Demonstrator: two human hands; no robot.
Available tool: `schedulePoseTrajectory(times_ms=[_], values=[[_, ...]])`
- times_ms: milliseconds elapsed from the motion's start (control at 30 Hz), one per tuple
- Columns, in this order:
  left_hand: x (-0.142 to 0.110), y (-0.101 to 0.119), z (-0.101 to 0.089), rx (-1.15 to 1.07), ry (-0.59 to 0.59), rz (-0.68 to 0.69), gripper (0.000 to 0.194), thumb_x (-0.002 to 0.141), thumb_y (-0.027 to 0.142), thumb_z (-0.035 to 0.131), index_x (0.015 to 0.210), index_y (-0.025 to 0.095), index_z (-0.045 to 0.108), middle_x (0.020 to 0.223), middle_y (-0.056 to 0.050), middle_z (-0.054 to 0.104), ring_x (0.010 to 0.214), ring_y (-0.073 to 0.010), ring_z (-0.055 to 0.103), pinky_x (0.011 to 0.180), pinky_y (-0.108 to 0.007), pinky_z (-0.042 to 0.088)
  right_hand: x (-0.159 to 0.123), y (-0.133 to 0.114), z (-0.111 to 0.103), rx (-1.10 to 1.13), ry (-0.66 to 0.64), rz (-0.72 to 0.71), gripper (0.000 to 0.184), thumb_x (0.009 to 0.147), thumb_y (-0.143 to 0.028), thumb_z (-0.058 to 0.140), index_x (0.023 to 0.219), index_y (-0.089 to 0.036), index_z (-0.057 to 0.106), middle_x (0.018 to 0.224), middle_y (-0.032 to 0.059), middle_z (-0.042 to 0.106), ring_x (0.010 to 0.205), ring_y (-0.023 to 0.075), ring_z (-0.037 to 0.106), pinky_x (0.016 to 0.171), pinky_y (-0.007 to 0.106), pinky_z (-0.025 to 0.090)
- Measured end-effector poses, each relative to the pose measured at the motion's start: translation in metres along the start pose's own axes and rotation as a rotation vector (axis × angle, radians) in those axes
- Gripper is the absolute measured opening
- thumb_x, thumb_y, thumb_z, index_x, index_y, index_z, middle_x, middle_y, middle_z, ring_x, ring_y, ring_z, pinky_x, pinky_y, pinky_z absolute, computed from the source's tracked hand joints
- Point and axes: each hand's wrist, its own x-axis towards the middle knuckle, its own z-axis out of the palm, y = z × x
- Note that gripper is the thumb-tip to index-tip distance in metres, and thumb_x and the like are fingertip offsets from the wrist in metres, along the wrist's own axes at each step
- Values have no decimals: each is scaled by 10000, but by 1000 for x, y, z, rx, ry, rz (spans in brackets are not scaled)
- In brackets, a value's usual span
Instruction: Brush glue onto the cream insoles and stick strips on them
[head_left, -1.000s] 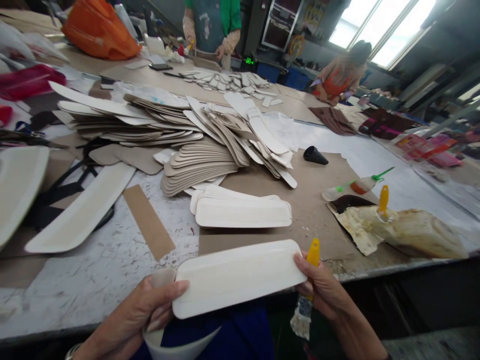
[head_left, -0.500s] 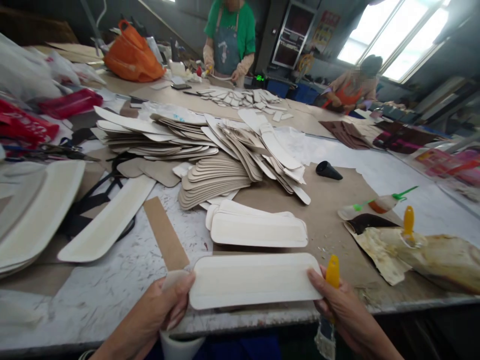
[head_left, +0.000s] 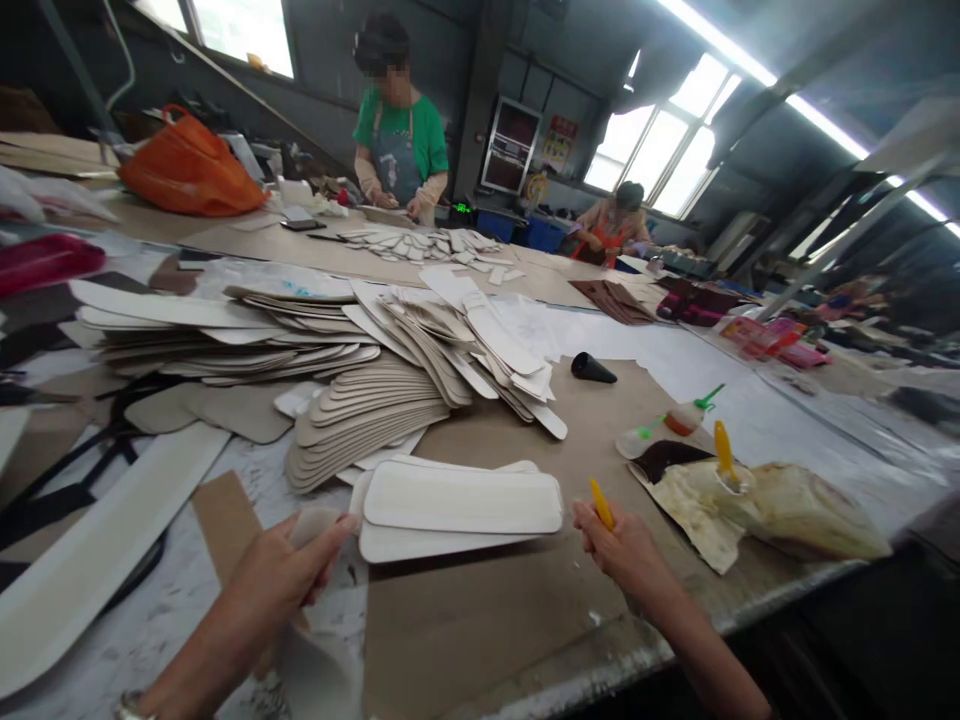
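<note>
My left hand is closed around a thin pale greyish sheet, which hangs below the fingers. Its fingertips are close to the left end of a small pile of long white panels with rounded corners. The top panel lies slightly askew over those under it. On the other side of the pile, my right hand grips a brush by its yellow handle; the bristle end is hidden behind the hand and forearm. A gap separates the right fingers from the panels.
Fanned stacks of grey-white panels lie behind the pile. To the right are a yellow-handled brush on a stained glue container, squeeze bottles and a black cone. Two people work farther back.
The white panel that both hands held by its ends now rests on the pile. My hands have come away from it, and the view has tilted up and turned right.
</note>
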Motion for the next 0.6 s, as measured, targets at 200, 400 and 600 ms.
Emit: schedulePoseTrajectory(times_ms=[200,400,600], values=[[-12,-24,7,-55,15,-57,436,561,614,615,635,195,518,361,85,390,365,-102,335,419,-221,254,2,11,10,-110,-24,-68,431,792,-566,285,604,-224,466,516,32,522,503,184,490,529,308,369],[-11,-21,18,-69,14,37,413,585,593,610,555,212,452,358,82,384,377,-95,317,441,-231,246,8,5,19,-166,-34,-147,430,833,-520,239,634,-222,476,551,54,561,524,194,519,528,305,384],[-8,-15,20,-99,52,36,421,585,607,605,585,217,446,387,89,374,392,-97,309,431,-227,235,13,-1,21,-210,-53,-192,448,862,-485,235,653,-211,522,566,70,596,543,202,550,555,303,403]])
